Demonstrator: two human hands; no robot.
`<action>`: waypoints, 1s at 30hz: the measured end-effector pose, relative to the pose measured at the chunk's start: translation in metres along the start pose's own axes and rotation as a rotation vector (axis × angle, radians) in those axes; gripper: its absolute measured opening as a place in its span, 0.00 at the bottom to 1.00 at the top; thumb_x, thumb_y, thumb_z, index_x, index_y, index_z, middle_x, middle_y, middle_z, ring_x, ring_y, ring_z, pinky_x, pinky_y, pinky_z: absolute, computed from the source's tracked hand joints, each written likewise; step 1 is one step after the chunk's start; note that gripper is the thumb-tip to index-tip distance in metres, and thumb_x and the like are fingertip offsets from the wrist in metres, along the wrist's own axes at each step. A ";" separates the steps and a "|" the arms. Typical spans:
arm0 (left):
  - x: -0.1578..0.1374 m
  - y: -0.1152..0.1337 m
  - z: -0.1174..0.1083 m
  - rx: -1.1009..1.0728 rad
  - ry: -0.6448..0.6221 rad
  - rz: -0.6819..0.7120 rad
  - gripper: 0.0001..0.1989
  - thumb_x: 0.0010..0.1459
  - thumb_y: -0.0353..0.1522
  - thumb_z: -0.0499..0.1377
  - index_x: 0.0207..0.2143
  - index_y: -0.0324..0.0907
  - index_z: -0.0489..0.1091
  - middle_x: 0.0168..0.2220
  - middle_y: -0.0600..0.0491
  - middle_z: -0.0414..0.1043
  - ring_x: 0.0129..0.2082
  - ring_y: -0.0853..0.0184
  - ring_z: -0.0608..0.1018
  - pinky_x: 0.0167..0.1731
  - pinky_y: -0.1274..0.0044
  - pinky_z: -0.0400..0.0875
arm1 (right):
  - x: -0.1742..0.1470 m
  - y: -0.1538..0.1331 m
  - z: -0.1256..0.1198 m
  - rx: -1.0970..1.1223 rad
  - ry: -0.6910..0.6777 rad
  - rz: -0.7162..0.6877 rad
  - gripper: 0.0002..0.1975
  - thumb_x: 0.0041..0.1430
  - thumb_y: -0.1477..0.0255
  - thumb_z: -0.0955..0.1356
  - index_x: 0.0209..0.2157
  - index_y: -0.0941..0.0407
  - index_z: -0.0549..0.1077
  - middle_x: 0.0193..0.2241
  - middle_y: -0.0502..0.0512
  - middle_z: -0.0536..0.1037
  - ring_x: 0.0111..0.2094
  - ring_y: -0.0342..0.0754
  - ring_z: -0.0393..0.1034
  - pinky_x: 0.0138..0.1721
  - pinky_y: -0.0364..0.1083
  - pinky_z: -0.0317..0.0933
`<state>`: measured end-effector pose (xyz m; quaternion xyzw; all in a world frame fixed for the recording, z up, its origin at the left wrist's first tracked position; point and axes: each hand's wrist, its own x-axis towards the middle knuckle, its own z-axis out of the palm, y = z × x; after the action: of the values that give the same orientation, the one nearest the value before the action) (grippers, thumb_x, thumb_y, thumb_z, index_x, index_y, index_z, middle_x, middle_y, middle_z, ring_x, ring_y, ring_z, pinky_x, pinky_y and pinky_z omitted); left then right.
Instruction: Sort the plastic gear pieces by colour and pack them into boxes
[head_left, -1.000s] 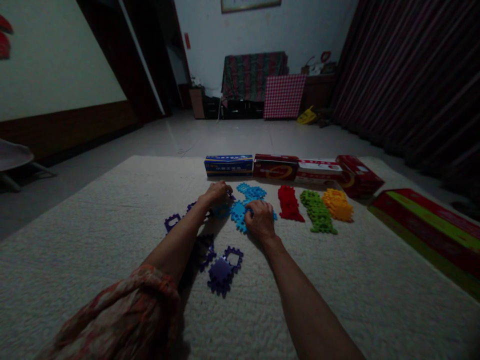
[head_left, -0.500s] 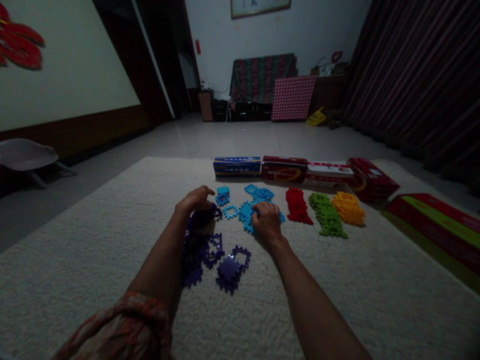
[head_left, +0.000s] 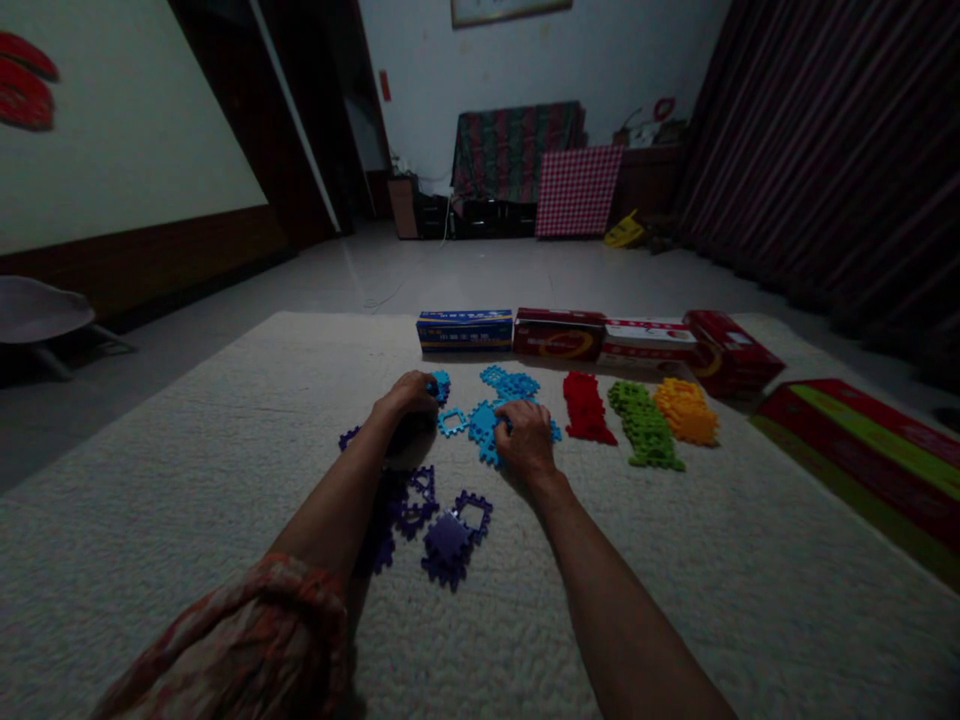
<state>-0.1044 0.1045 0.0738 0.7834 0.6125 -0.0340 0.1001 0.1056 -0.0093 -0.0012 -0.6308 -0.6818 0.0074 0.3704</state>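
Observation:
My left hand [head_left: 411, 393] reaches past the dark purple pile, its fingers closed at the edge of a light blue toothed plastic building piece [head_left: 442, 380] with purple below it. My right hand [head_left: 527, 436] rests on the spread of light blue toothed pieces [head_left: 484, 425], fingers curled over one; its fingertips are partly hidden. Between the hands lies a light blue square frame piece [head_left: 452, 422]. Dark purple pieces [head_left: 448, 540] lie nearer to me, some hidden under my left forearm.
Red pieces [head_left: 587, 408], green pieces [head_left: 645, 425] and yellow pieces [head_left: 685, 410] lie in separate piles to the right. Behind them stand a blue box [head_left: 465, 333] and several red boxes [head_left: 559, 335]. A long red and green box [head_left: 862, 460] borders the right side of the pale mat [head_left: 225, 420].
My left hand has moved right and its fingers have come down onto the light blue piece beside the frame piece. My right hand stays on the light blue pieces. The view has shifted slightly.

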 end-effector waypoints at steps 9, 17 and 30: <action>0.006 0.014 -0.012 -0.133 0.092 0.091 0.29 0.61 0.41 0.63 0.63 0.43 0.70 0.58 0.43 0.76 0.57 0.56 0.78 0.55 0.73 0.70 | 0.000 0.001 0.000 0.023 0.027 -0.009 0.12 0.54 0.81 0.65 0.35 0.54 0.77 0.39 0.58 0.82 0.47 0.56 0.70 0.53 0.54 0.53; 0.014 0.002 0.004 0.008 -0.043 -0.024 0.23 0.56 0.38 0.64 0.54 0.45 0.76 0.52 0.45 0.80 0.50 0.57 0.81 0.44 0.76 0.73 | 0.001 0.001 0.000 -0.004 0.005 0.001 0.12 0.54 0.81 0.65 0.36 0.54 0.77 0.40 0.58 0.82 0.48 0.55 0.71 0.53 0.54 0.53; 0.010 -0.002 0.003 0.024 0.010 0.020 0.22 0.56 0.35 0.63 0.54 0.43 0.75 0.54 0.44 0.78 0.54 0.56 0.78 0.50 0.74 0.71 | 0.001 0.001 0.000 0.004 0.007 -0.001 0.12 0.53 0.81 0.65 0.35 0.54 0.77 0.40 0.58 0.82 0.48 0.55 0.70 0.53 0.54 0.53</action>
<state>-0.1040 0.1136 0.0693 0.7908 0.6047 -0.0365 0.0880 0.1064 -0.0080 -0.0015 -0.6295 -0.6809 0.0064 0.3742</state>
